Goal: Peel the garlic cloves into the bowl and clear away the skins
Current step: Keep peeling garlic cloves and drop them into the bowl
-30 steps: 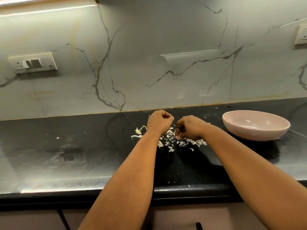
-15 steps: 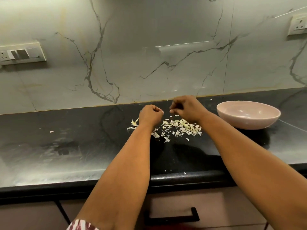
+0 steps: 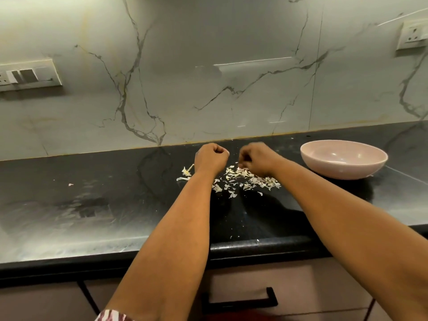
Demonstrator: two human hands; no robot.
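Hovering over the scattered skins [image 3: 245, 179] on the black table [image 3: 92, 205], the left hand [image 3: 212, 159] is clenched, contents hidden. Right hand [image 3: 256, 161] is blurred, fingers curled at the pile; I cannot tell what it grips. Risk: light flakes scattering off the table edge on a hasty sweep. Pink bowl [image 3: 342, 169] sits just right; cloves unseen. Nothing blocks the way.

The dark counter [image 3: 92, 205] left of the garlic skins [image 3: 243, 181] is unobstructed; rightward passage is blocked by 1 pink bowl [image 3: 342, 167].
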